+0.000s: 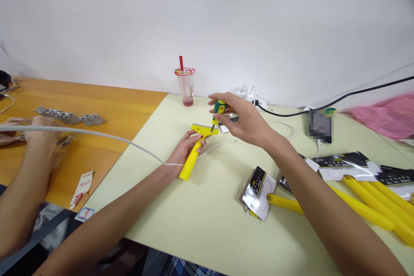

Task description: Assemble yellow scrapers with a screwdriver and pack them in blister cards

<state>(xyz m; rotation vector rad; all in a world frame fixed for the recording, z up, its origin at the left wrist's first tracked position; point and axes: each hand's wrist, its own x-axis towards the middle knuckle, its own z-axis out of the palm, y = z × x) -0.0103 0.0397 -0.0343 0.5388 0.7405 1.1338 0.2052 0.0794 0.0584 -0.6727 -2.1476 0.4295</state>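
My left hand (186, 147) is wrapped round a yellow scraper (190, 161), whose wide head points away from me and whose handle slants down toward me. In my right hand (244, 116) is a small screwdriver with a green and yellow handle (219, 107), pinched from above. The screwdriver's tip meets the right part of the scraper's head, at or very near its surface. A white cable (139, 144) runs across my left wrist in the view. Beside my right forearm lies a packaged scraper head (258, 192) with a black and white card and a yellow handle.
Several yellow-handled packaged scrapers (371, 198) lie at the right. A plastic cup with a red straw (186, 86) stands near the wall, left of a white power strip (246, 95). A phone (320, 126) lies behind. At the left, a co-worker's hands (40, 131) work beside several small metal parts (67, 115).
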